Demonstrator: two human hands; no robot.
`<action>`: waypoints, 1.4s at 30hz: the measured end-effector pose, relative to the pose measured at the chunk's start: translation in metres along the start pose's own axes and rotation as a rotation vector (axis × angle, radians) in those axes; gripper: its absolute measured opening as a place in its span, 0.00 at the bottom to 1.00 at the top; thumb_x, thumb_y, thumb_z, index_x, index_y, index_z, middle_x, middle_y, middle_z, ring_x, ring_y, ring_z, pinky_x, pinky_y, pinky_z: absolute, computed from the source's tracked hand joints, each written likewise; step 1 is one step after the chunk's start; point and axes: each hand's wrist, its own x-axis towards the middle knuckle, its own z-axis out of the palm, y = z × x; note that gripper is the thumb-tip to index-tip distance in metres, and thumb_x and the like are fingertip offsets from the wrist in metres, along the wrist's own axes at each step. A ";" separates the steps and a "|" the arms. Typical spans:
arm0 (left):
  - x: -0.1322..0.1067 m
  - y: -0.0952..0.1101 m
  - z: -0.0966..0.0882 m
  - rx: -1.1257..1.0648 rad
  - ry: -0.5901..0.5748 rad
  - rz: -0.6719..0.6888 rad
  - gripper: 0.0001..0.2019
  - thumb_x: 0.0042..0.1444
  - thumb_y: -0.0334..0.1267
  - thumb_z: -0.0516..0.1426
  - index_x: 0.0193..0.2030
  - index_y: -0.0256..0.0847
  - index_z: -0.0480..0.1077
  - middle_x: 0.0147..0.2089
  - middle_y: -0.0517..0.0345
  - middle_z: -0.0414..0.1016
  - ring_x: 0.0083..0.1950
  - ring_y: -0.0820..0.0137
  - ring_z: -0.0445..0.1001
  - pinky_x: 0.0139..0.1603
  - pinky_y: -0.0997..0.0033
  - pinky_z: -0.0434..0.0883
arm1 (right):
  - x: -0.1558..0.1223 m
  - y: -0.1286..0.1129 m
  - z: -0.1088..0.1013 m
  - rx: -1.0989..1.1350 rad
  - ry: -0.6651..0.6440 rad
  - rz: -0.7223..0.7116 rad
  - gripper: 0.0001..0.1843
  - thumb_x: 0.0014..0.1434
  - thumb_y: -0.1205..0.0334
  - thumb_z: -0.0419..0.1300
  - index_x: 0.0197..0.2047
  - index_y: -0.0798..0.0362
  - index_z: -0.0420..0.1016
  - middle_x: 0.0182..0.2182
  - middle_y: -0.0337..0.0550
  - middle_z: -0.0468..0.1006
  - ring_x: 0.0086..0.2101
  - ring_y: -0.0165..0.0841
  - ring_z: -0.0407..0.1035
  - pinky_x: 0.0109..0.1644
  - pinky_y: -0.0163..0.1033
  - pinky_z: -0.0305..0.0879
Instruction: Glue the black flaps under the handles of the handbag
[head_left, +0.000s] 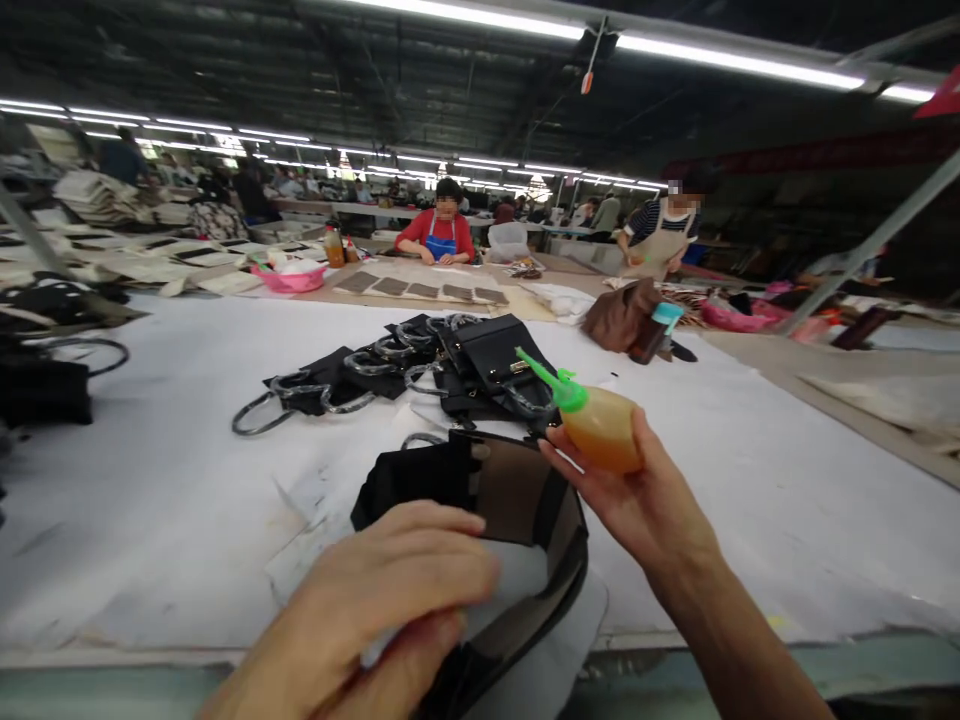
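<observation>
My right hand (637,500) grips a squeeze bottle (600,430) of amber liquid, tilted, its green nozzle pointing up and left. Below and left of the bottle is a black bag piece (566,560), curved into an open loop, with a brown-grey inside. My left hand (397,590) is over its near left side, fingers curled toward the thumb and slightly blurred. What they pinch, if anything, I cannot make out. Just beyond lie several black bag parts (495,350) in a heap, with ring handles (259,415) in clear wrap.
A brown bundle (619,315) and a dark bottle with a turquoise cap (664,325) stand at the back right. A pink basin (292,278) is further back left. More black bags (45,390) lie at the left edge. Two co-workers are across the white-covered table (172,450).
</observation>
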 end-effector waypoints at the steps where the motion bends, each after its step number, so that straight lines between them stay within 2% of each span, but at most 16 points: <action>1: 0.008 0.000 0.000 0.028 -0.077 -0.009 0.14 0.64 0.31 0.50 0.52 0.48 0.69 0.52 0.59 0.74 0.60 0.66 0.67 0.62 0.63 0.65 | -0.001 0.000 0.001 -0.013 0.001 -0.008 0.38 0.36 0.58 0.81 0.49 0.59 0.75 0.46 0.59 0.75 0.41 0.53 0.72 0.49 0.62 0.68; 3: 0.022 -0.003 0.003 0.144 -0.305 -0.046 0.13 0.62 0.29 0.50 0.47 0.47 0.71 0.47 0.60 0.77 0.59 0.65 0.68 0.66 0.59 0.59 | -0.002 0.000 0.002 -0.039 0.006 -0.022 0.38 0.35 0.58 0.81 0.49 0.58 0.75 0.47 0.59 0.75 0.42 0.53 0.71 0.48 0.62 0.69; 5: 0.027 -0.009 0.009 0.332 -0.518 -0.128 0.10 0.62 0.33 0.50 0.39 0.43 0.74 0.38 0.56 0.78 0.48 0.61 0.75 0.65 0.49 0.59 | -0.001 0.000 0.001 -0.060 0.013 -0.033 0.37 0.37 0.56 0.80 0.50 0.57 0.75 0.48 0.59 0.74 0.43 0.54 0.71 0.48 0.62 0.69; 7: 0.023 -0.019 0.014 0.480 -0.656 -0.243 0.16 0.65 0.37 0.47 0.35 0.42 0.75 0.32 0.52 0.78 0.37 0.58 0.77 0.54 0.46 0.67 | 0.001 -0.001 -0.003 -0.076 0.004 -0.036 0.33 0.43 0.54 0.78 0.49 0.56 0.75 0.49 0.58 0.74 0.44 0.54 0.71 0.48 0.62 0.70; 9: 0.015 -0.028 0.014 0.516 -0.695 -0.422 0.19 0.66 0.41 0.44 0.36 0.42 0.76 0.33 0.50 0.78 0.36 0.54 0.77 0.42 0.50 0.72 | 0.004 -0.002 -0.008 -0.091 -0.024 -0.032 0.28 0.48 0.52 0.75 0.49 0.55 0.76 0.48 0.57 0.75 0.44 0.54 0.71 0.49 0.62 0.69; 12: 0.010 -0.039 0.014 0.542 -0.584 -0.778 0.17 0.64 0.45 0.48 0.39 0.40 0.75 0.38 0.47 0.78 0.41 0.51 0.77 0.41 0.53 0.71 | 0.007 -0.003 -0.014 -0.105 -0.069 -0.021 0.27 0.49 0.52 0.74 0.49 0.54 0.76 0.48 0.55 0.75 0.45 0.54 0.71 0.50 0.63 0.68; 14: 0.014 -0.045 0.019 0.610 -0.455 -0.916 0.16 0.61 0.44 0.52 0.49 0.38 0.71 0.44 0.45 0.77 0.45 0.50 0.76 0.45 0.53 0.71 | 0.007 -0.002 -0.013 -0.098 -0.067 -0.033 0.27 0.48 0.53 0.75 0.49 0.54 0.76 0.48 0.55 0.75 0.45 0.54 0.71 0.49 0.62 0.69; 17: 0.026 -0.055 0.036 0.615 -0.249 -0.923 0.36 0.52 0.43 0.61 0.66 0.40 0.54 0.62 0.43 0.64 0.54 0.51 0.71 0.50 0.55 0.71 | 0.004 -0.001 -0.006 -0.076 -0.031 -0.046 0.30 0.46 0.54 0.77 0.49 0.55 0.76 0.48 0.57 0.75 0.44 0.54 0.71 0.47 0.62 0.71; 19: 0.034 -0.063 0.047 0.539 -0.169 -0.906 0.47 0.46 0.44 0.65 0.69 0.40 0.46 0.69 0.44 0.51 0.59 0.50 0.66 0.53 0.56 0.70 | 0.001 -0.001 -0.002 -0.069 -0.005 -0.042 0.33 0.44 0.54 0.78 0.50 0.57 0.75 0.48 0.59 0.74 0.43 0.55 0.72 0.46 0.62 0.71; 20: 0.037 -0.068 0.052 0.499 -0.147 -0.905 0.49 0.44 0.46 0.66 0.69 0.38 0.46 0.69 0.43 0.50 0.61 0.50 0.64 0.55 0.57 0.69 | 0.000 -0.001 -0.001 -0.070 0.002 -0.037 0.34 0.43 0.55 0.78 0.51 0.58 0.74 0.49 0.60 0.74 0.43 0.56 0.72 0.45 0.63 0.71; 23: 0.045 -0.084 0.061 0.425 -0.123 -0.914 0.46 0.42 0.50 0.66 0.64 0.31 0.53 0.63 0.40 0.60 0.59 0.49 0.65 0.55 0.56 0.68 | -0.001 -0.001 -0.001 -0.081 -0.005 -0.023 0.35 0.44 0.56 0.78 0.52 0.58 0.72 0.53 0.61 0.70 0.47 0.59 0.69 0.47 0.65 0.70; 26: 0.051 -0.102 0.066 0.379 -0.177 -0.955 0.41 0.43 0.54 0.64 0.58 0.28 0.59 0.55 0.37 0.69 0.55 0.48 0.69 0.52 0.56 0.69 | -0.002 -0.002 -0.005 -0.088 -0.027 0.003 0.34 0.47 0.55 0.77 0.53 0.58 0.72 0.54 0.62 0.69 0.50 0.60 0.66 0.49 0.66 0.67; 29: 0.055 -0.116 0.075 0.355 -0.201 -0.965 0.42 0.43 0.59 0.62 0.57 0.28 0.60 0.53 0.37 0.72 0.53 0.48 0.71 0.49 0.56 0.70 | -0.002 -0.001 -0.006 -0.085 -0.022 0.031 0.31 0.48 0.55 0.76 0.52 0.57 0.72 0.52 0.60 0.71 0.49 0.59 0.67 0.50 0.67 0.66; 33: 0.060 -0.126 0.085 0.369 -0.196 -0.930 0.35 0.44 0.61 0.60 0.51 0.34 0.67 0.48 0.40 0.75 0.50 0.47 0.73 0.47 0.54 0.71 | -0.001 -0.001 -0.007 -0.084 -0.020 0.053 0.30 0.49 0.55 0.76 0.51 0.57 0.73 0.50 0.60 0.73 0.48 0.58 0.68 0.50 0.67 0.66; 40: 0.072 -0.140 0.082 0.393 -0.209 -0.844 0.36 0.39 0.70 0.57 0.42 0.38 0.74 0.43 0.43 0.78 0.45 0.48 0.75 0.43 0.55 0.72 | 0.000 -0.004 -0.008 -0.084 -0.017 0.093 0.29 0.45 0.55 0.78 0.48 0.57 0.76 0.46 0.59 0.75 0.44 0.57 0.71 0.50 0.68 0.66; 42: 0.076 -0.142 0.086 0.406 -0.208 -0.837 0.35 0.41 0.70 0.56 0.37 0.37 0.76 0.41 0.41 0.78 0.44 0.47 0.76 0.43 0.54 0.72 | 0.000 -0.003 -0.008 -0.087 -0.023 0.096 0.29 0.45 0.54 0.77 0.48 0.57 0.77 0.46 0.59 0.76 0.44 0.57 0.71 0.50 0.67 0.67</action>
